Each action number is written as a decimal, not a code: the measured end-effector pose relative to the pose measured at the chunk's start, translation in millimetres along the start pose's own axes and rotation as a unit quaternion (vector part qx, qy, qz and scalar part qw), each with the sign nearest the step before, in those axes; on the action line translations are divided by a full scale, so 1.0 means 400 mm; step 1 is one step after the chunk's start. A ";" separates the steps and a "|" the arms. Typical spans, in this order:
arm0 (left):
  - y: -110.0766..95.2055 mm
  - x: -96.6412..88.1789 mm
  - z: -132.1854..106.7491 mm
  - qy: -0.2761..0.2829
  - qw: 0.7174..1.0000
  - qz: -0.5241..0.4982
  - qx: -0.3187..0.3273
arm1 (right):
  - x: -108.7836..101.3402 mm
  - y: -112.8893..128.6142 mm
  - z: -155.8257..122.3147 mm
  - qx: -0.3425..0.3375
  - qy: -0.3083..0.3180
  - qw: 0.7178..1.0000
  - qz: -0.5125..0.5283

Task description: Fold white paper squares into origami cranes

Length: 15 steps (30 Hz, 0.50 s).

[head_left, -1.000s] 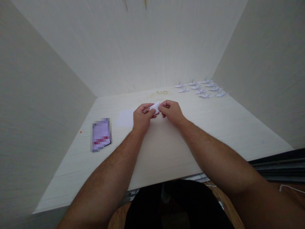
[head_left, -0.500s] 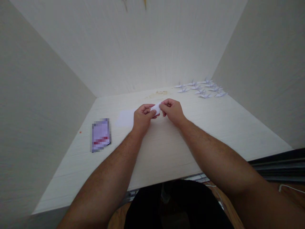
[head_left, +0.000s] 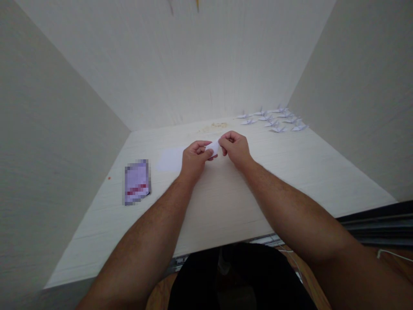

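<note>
A small piece of folded white paper (head_left: pixel 212 148) is held up over the middle of the table, between my two hands. My left hand (head_left: pixel 195 158) grips its left part, thumb on the near face and fingers behind. At the paper's upper right corner, my right hand (head_left: pixel 235 148) pinches the edge between thumb and forefinger. The fingers partly cover the paper, so its exact folds cannot be made out. Flat on the table, just left of my left hand, lies white paper (head_left: pixel 169 159).
Several white folded paper cranes (head_left: pixel 277 119) stand in rows at the back right of the white table (head_left: pixel 222 206). A blurred-out purple item (head_left: pixel 137 181) lies at the left. Pale walls (head_left: pixel 206 64) enclose the back and both sides.
My right hand has shifted slightly up and to the right with the paper's corner. My left hand keeps its hold, moved very slightly right.
</note>
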State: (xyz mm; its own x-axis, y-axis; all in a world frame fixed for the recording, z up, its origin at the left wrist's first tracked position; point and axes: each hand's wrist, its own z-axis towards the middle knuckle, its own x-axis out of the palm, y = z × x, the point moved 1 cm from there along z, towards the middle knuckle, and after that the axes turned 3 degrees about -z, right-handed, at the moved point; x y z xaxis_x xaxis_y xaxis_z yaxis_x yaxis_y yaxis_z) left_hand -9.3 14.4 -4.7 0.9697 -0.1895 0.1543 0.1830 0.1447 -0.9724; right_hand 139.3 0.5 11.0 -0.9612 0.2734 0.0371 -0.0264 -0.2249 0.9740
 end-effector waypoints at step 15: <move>0.004 -0.002 0.004 -0.033 0.999 -0.002 0.004 | 0.004 -0.007 -0.001 0.077 0.024 0.997 0.004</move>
State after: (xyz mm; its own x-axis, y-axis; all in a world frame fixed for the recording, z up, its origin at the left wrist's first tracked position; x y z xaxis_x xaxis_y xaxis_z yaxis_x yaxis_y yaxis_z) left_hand -9.5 16.4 -6.2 0.9774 -0.1266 0.1695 0.1880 0.1520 -0.9703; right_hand 138.0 1.2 8.4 -0.9732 0.2265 0.0386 0.0212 -0.0790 0.9967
